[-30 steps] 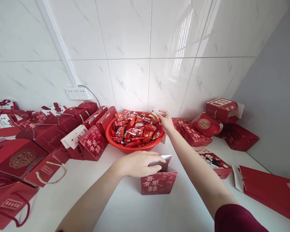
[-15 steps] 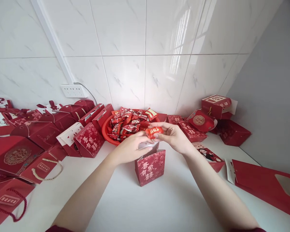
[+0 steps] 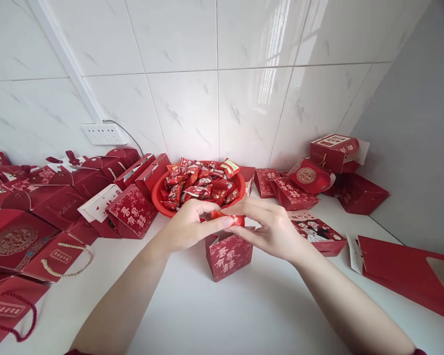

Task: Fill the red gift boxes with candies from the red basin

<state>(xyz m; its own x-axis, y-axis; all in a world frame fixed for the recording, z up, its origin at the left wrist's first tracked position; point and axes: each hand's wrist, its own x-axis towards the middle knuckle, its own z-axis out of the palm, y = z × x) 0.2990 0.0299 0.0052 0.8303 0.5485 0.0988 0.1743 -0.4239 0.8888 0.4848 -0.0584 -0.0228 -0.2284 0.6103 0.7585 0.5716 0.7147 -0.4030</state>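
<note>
Now gripping the small red packet (image 3: 238, 221) with the left hand (image 3: 187, 228) and the right hand (image 3: 276, 229) together, thumbs and fingers of both closed upon it. Half a second ago, held mostly in the right one, with the printed face well visible; now shared between two and largely covered by fingers. Kept at the centre of the frame, seemingly above the upright box (image 3: 229, 257), outside it so far. Also to notice, just behind: a red bowl (image 3: 156, 201), heaped with wrapped packets (image 3: 200, 190).
</note>
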